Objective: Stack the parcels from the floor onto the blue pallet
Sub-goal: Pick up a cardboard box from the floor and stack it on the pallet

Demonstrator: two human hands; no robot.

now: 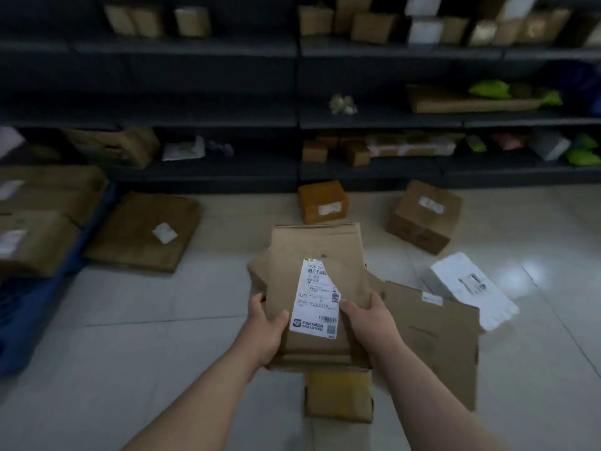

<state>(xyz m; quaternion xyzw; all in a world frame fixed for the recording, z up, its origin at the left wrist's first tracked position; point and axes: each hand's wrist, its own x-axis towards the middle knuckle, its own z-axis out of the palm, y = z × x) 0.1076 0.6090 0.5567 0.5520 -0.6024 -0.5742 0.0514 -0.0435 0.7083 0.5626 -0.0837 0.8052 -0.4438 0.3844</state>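
Flat parcel lifted
Both hands [265, 330] [374, 323] clasp the parcel [317, 255] by its near edges; probably light, stiff; pallet [29, 304] left.

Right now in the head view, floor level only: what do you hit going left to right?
blue pallet with stacked boxes → large flat parcel → held parcel in both hands → brown box → white parcel

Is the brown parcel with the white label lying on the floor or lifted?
Lifted: the left hand and right hand grip the brown parcel above the floor.
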